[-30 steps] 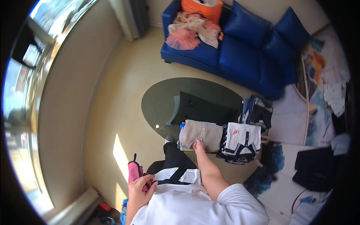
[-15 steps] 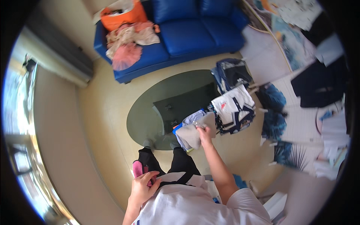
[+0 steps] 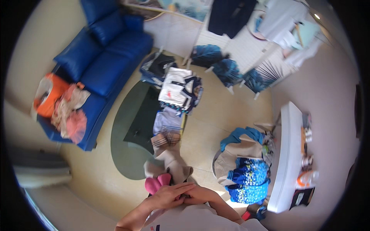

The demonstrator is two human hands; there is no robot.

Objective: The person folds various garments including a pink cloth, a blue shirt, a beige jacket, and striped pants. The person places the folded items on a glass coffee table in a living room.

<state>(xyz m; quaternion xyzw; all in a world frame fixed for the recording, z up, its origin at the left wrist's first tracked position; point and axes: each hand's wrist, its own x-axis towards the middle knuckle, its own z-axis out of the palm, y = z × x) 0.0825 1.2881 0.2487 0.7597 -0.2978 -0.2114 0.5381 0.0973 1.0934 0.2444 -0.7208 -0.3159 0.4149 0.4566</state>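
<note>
Both my hands are together in front of my waist, the fingers of my left hand [image 3: 166,197] lying over those of my right hand [image 3: 199,194]. A pink, soft-looking padded piece with two rounded lobes [image 3: 157,184] sticks out above my left hand, which keeps hold of it. From my hands a beige garment [image 3: 171,158] stretches away, with brown plaid trim [image 3: 166,140] at its far part. My right hand is closed at its near end; the fingertips are partly hidden. Beyond the plaid lies a pale lavender folded garment [image 3: 169,121].
A folded white and navy garment [image 3: 175,90] tops a stack by the oval dark glass table [image 3: 122,154]. Dark folded clothes [image 3: 158,63] sit behind. A blue sofa [image 3: 104,73] holds an orange bag [image 3: 54,92]. At right are a heaped chair [image 3: 243,165] and a white table [image 3: 285,158].
The view has swung to the right. My right hand has come back from the clothes stack to my waist, beside my left hand. The beige cloth now spreads out longer, with plaid showing.
</note>
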